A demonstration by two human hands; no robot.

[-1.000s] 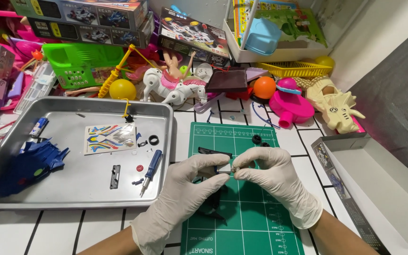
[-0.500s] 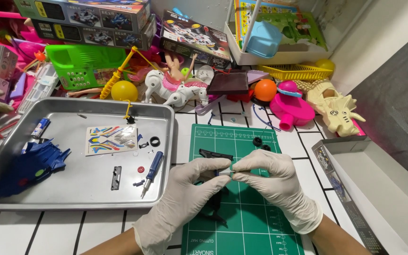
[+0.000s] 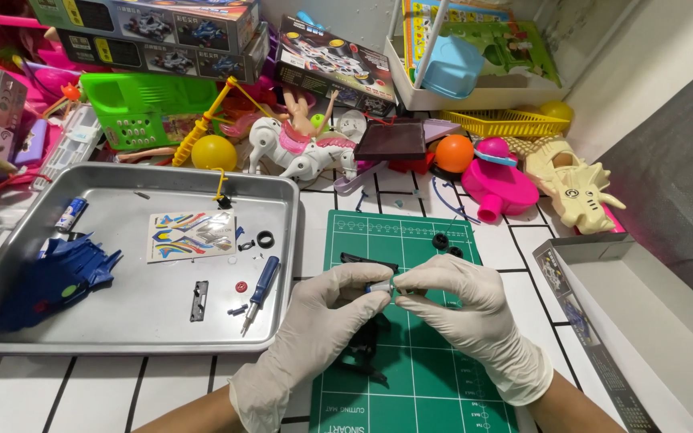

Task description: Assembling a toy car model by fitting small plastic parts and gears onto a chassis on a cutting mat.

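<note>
Head view: a small silver-blue part (image 3: 381, 286) is pinched between left hand (image 3: 326, 309) and right hand (image 3: 451, 298), held as before (barely shifted); fitting seems ongoing above the green cutting mat (image 3: 411, 377)

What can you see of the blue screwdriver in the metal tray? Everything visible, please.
The screwdriver is small, with a blue handle that looks like plastic and a thin bare metal shaft. It lies flat on the floor of the metal tray, near its right wall, handle toward the far right, tip pointing toward the near left. Neither gloved hand touches it. A small red round part lies just to its left, and a small dark bit lies close by its shaft.
</note>
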